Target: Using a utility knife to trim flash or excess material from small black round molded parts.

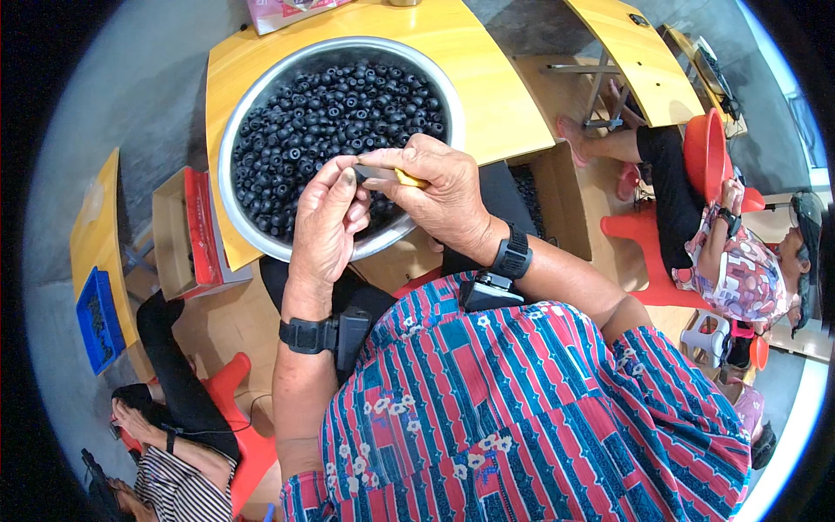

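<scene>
Black parts (330,122): small, rounded, many centre-holed, heaped in metal basin (348,46).

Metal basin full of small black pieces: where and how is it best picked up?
Probably by the rim, gripped at left and right together from outside: the metal basin is wide and round with a raised lip, and black pieces fill the inside. Its near side seems to overhang the yellow table, so keep it level.

Two hands (323,217), one bowl (344,50) beneath them with beads (348,104) too many to count, one yellow piece (410,179) in the right hand (445,190); one blue tray (110,315) far left of them.
</scene>
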Motion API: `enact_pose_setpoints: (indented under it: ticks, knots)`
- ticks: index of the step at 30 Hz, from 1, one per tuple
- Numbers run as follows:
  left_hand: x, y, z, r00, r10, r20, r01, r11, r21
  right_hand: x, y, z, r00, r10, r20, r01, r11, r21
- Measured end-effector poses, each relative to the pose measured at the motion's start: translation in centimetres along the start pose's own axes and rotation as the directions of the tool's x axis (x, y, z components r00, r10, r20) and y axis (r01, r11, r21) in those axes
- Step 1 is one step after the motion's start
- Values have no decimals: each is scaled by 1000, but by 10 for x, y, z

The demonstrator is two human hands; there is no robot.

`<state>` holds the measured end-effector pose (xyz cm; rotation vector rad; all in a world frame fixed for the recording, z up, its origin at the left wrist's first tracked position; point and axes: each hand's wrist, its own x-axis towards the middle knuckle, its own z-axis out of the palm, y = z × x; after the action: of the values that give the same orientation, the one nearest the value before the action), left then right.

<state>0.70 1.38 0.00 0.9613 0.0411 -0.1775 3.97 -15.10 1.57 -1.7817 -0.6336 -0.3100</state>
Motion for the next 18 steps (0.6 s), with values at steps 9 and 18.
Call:
enact_pose_setpoints:
  ticks: [9,18]
  knots:
    - [-6,2,17,998,60,25,-61,998,34,1,3,1,975,-215,-60,210,974,-83]
    - [-19,-4,48,997,58,53,-41,959,-282,3,-10,-21,901,-420,-108,407,905,-128]
